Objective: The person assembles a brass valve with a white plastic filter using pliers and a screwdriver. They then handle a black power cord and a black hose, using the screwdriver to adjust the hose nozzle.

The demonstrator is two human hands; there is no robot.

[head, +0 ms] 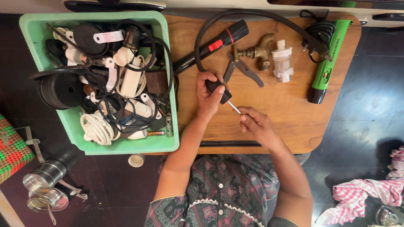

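Screwdriver (223, 96): black handle, thin bright metal shaft; held just above the wooden tabletop (290, 109) near its middle, tilted, handle far-left, shaft pointing near-right; handle enclosed in the left hand (208, 94); shaft tip pinched by the fingers of the right hand (256, 124).

Head camera looks straight down, close above table (294, 122).

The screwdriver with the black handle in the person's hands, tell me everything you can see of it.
The black-handled screwdriver has a thick dark handle and a thin bright metal shaft. It lies slanted above the round-cornered wooden table, handle up and to the left, shaft pointing down to the right. The left hand wraps the handle, and the right hand pinches the shaft's end, hiding the tip. Its tip type cannot be told.
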